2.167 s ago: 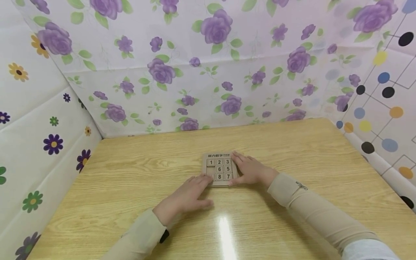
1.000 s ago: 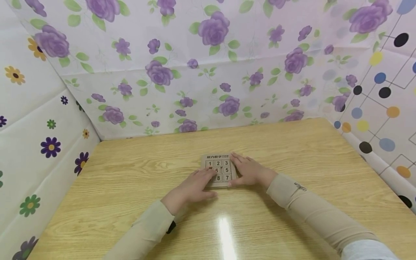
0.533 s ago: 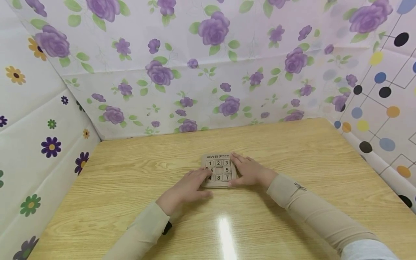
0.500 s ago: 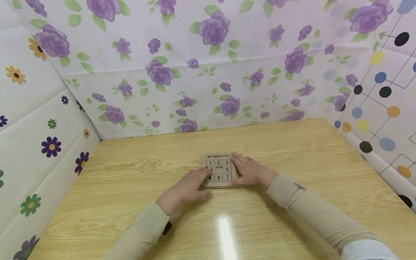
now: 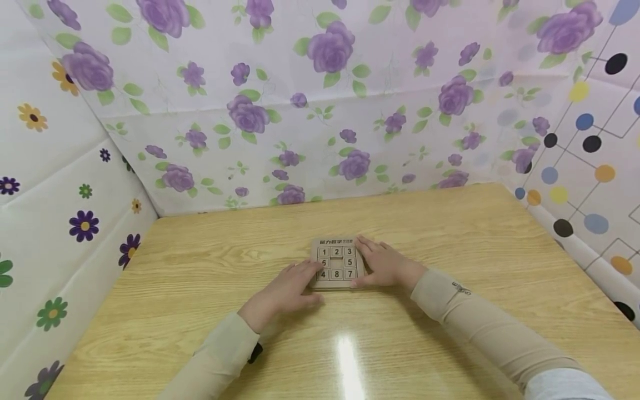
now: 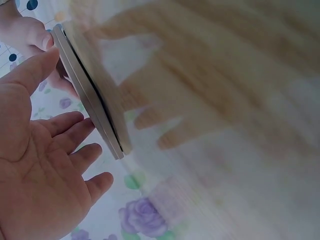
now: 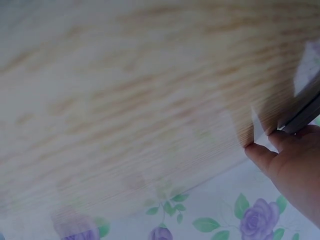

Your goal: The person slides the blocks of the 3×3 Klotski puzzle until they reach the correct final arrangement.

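A number sliding puzzle (image 5: 336, 283) lies flat on the table in the head view. Its rows read 1 2 3, then 6, a gap and 5, then 4 8 7. At its left edge, my left hand (image 5: 285, 291) has its fingertips touching by the 6 tile (image 5: 324, 262), partly covering it. The left wrist view shows this hand (image 6: 45, 150) with fingers loosely extended beside the board's edge. My right hand (image 5: 382, 264) grips the puzzle's right side, thumb at the near corner and fingers at the far one. Only part of it (image 7: 295, 160) shows in the right wrist view.
The glossy wood-grain table (image 5: 225, 244) carries a bright light reflection (image 5: 350, 366) near its front. A purple-flowered cloth (image 5: 300, 139) hangs behind it. Patterned cloths also stand at the left (image 5: 50, 222) and right (image 5: 590, 183).
The left fingers moved onto the 6 tile and slid it left, so the gap passed from left to centre. They then drew slightly left, uncovering the 4. The right hand kept its hold.
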A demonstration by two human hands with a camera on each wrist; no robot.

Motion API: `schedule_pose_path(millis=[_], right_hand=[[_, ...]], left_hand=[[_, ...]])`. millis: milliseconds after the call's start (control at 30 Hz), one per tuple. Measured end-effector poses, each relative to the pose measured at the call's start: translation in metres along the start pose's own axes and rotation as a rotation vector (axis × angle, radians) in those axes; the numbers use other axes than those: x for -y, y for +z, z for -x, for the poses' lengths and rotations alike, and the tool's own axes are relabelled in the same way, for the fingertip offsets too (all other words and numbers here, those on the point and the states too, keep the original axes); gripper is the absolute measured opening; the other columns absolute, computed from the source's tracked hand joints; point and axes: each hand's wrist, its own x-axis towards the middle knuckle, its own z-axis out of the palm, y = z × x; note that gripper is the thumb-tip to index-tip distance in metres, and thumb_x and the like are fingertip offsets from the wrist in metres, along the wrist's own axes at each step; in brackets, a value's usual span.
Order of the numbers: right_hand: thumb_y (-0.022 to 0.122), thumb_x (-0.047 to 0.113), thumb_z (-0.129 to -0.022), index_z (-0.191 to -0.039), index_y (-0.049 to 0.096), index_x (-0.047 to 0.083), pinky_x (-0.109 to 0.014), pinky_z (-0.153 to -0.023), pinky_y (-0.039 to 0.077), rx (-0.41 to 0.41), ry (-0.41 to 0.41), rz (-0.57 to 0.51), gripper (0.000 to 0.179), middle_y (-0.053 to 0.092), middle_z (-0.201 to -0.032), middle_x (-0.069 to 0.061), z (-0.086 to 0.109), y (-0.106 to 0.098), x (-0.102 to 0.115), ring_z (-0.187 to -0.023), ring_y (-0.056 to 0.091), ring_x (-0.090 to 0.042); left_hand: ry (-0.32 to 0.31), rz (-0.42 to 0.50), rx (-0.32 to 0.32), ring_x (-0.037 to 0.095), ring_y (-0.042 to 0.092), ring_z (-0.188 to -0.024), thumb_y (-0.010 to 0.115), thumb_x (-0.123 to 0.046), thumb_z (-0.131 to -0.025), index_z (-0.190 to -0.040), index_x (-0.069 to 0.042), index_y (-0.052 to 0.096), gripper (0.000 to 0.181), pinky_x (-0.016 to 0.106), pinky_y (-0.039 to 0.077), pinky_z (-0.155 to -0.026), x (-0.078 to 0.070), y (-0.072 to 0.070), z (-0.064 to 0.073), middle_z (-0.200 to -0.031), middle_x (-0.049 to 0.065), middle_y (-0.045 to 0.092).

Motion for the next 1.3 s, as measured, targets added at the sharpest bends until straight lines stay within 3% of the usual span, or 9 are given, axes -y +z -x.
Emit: schedule_pose_path(millis=[433,767,1133,1300], right_hand=[[0.056,0.07,-0.08,-0.151,0.01,-0.001,-0.056,-0.117,0.016,0.005,0.016,-0.004,0.111,0.007,-0.159,-0.019,-0.003,0.004,-0.003,-0.146,0.012,-0.032],[0.055,0.07,-0.08,-0.151,0.009,-0.001,-0.057,-0.117,0.015,0.013,0.019,-0.012,0.11,0.006,-0.159,-0.018,-0.002,0.002,-0.001,-0.147,0.011,-0.032],[0.054,0.07,-0.08,-0.151,0.01,-0.001,-0.056,-0.117,0.014,0.01,0.021,-0.005,0.11,0.006,-0.159,-0.017,-0.002,0.001,0.001,-0.147,0.01,-0.031],[0.054,0.071,-0.08,-0.151,0.01,-0.001,-0.056,-0.117,0.014,0.01,0.021,0.001,0.11,0.006,-0.159,-0.017,-0.002,0.002,0.0,-0.147,0.011,-0.031]], left_hand=[[0.08,0.0,-0.042,0.039,0.029,-0.14,0.063,-0.037,-0.089,-0.143,0.0,0.036,0.071,0.057,0.024,-0.114,-0.006,0.001,0.002,-0.148,0.019,0.038],[0.158,0.01,-0.063,0.04,0.032,-0.138,0.064,-0.033,-0.089,-0.142,0.001,0.038,0.068,0.055,0.025,-0.114,-0.016,0.002,-0.006,-0.147,0.02,0.04],[0.111,0.007,0.035,0.035,0.03,-0.14,0.061,-0.039,-0.09,-0.143,-0.004,0.039,0.067,0.05,0.022,-0.117,-0.024,0.004,-0.008,-0.148,0.018,0.038],[0.088,-0.021,0.047,0.032,0.029,-0.141,0.061,-0.04,-0.09,-0.143,-0.006,0.039,0.066,0.049,0.02,-0.118,-0.025,0.005,-0.008,-0.149,0.013,0.039]])
